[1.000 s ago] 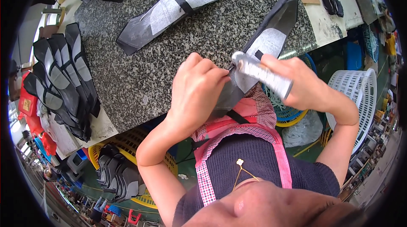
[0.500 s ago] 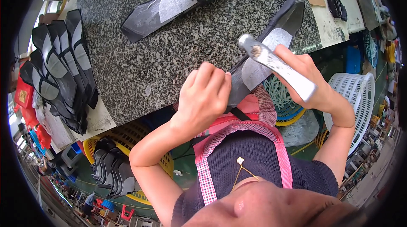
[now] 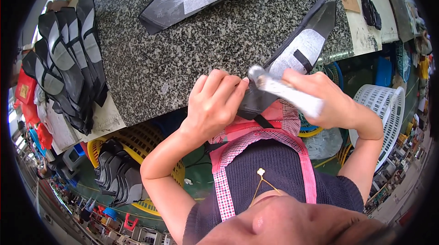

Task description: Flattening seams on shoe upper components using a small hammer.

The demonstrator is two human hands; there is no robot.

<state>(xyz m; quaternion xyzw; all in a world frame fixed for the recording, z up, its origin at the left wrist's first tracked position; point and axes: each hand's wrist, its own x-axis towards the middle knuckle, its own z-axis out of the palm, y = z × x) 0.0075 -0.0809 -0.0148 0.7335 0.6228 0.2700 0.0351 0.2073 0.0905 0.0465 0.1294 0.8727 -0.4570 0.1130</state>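
Observation:
My right hand (image 3: pixel 327 96) is wrapped round the handle of a hammer (image 3: pixel 292 95) with a rounded metal head. The head is at the folded edge of a long black leather-like piece (image 3: pixel 299 53), just right of my left fingertips; whether it touches cannot be told. This piece has a whitish backing patch and a short black strip, and lies slanting across the near edge of the stone slab. My left hand (image 3: pixel 214 98) is closed, thumb and forefinger pinching the piece's near end. Farther off, a similar black piece (image 3: pixel 167 14) lies flat on the slab.
The speckled stone slab (image 3: pixel 132 76) covers most of the table. A pile of similar pieces (image 3: pixel 68 62) lies at its left. Below stand a yellow basket (image 3: pixel 176 178) holding more pieces and, at right, a white basket (image 3: pixel 382 108). Black-handled tools (image 3: pixel 370 12) lie far right.
The hammer head has moved down and left, closer to my left fingertips. My left hand still pinches the piece, slightly shifted left. The black strip on the backing patch now shows beside my right hand.

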